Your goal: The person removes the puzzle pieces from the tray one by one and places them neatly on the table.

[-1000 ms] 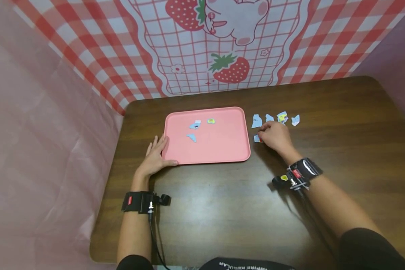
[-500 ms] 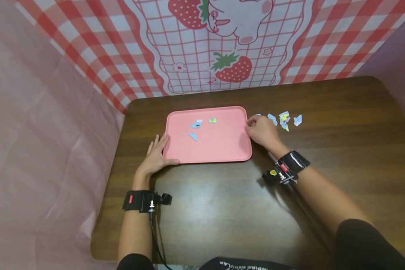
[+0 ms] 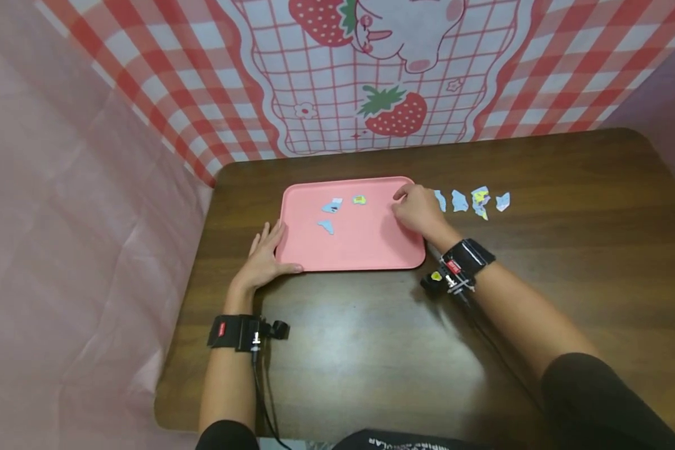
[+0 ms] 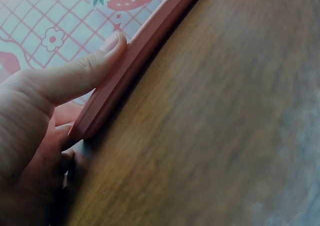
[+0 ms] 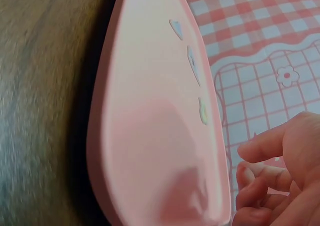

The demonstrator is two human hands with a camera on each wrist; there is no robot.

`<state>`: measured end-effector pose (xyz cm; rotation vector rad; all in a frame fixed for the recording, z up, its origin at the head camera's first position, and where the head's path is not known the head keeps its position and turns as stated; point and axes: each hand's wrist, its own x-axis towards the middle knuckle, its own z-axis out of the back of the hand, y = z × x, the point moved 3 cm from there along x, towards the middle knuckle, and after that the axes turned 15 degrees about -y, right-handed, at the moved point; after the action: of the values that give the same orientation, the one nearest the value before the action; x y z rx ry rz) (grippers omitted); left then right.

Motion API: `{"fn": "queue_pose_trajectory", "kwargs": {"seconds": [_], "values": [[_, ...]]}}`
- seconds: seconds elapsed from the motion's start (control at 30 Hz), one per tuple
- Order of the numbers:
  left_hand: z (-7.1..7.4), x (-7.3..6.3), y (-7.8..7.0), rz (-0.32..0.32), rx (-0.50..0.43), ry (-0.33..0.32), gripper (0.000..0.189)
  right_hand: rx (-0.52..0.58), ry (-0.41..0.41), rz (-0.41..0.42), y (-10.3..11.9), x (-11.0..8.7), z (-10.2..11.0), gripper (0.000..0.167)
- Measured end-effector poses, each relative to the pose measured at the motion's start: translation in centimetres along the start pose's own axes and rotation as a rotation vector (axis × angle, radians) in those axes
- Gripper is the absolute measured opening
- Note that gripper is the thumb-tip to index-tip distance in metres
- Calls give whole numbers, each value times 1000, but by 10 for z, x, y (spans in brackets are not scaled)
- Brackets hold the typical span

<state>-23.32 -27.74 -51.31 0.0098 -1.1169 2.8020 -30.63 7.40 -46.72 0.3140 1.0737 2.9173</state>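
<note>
A pink rectangular tray (image 3: 351, 244) lies on the wooden table. My left hand (image 3: 261, 264) spreads at its near-left corner, thumb along the front rim and straight fingers on the left side. In the left wrist view the thumb (image 4: 90, 73) rests on the rim. On the tray lie a blue-and-white piece (image 3: 332, 207), a yellow-green piece (image 3: 359, 200) and a light-blue piece (image 3: 327, 226), all irregular and flat. My right hand (image 3: 420, 211) hovers over the tray's right side, fingers bent. Whether it pinches a piece is hidden in both views.
Right of the tray lie more irregular pieces: light-blue ones (image 3: 459, 200), a blue-and-yellow one (image 3: 480, 201) and a pale blue one (image 3: 503, 201). A strawberry-print checked cloth (image 3: 390, 115) hangs behind the table (image 3: 360, 350). Cables run from both wrist cameras.
My right hand has moved left from the pieces beside the tray to above its right side. The blue-and-red piece formerly under its fingertips is out of sight. My left hand stays at the corner.
</note>
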Motion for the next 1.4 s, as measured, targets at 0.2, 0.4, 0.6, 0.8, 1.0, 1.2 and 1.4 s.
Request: {"fn": "queue_pose_trajectory", "kwargs": {"seconds": [0.2,0.4,0.6,0.8,1.0,1.2,1.4], "values": [[-1,1,1,1,-2,-5,117,18,-5,15,5,2,-9,28],[-2,1,2,2,4,1,117,32,-31,33,11,4,-16,25],[-1,0,2,5,5,0,117,34,-28,34,15,8,-26,27],[1,0,1,-8,0,-2,117,30,6,54,21,19,-36,28],[-1,0,2,-9,-1,0,116,50,54,29,23,27,-48,30],[0,1,1,-16,-5,-5,117,39,50,16,23,26,-55,30],[0,0,0,-9,-8,-2,118,7,43,43,26,23,-59,28]]}}
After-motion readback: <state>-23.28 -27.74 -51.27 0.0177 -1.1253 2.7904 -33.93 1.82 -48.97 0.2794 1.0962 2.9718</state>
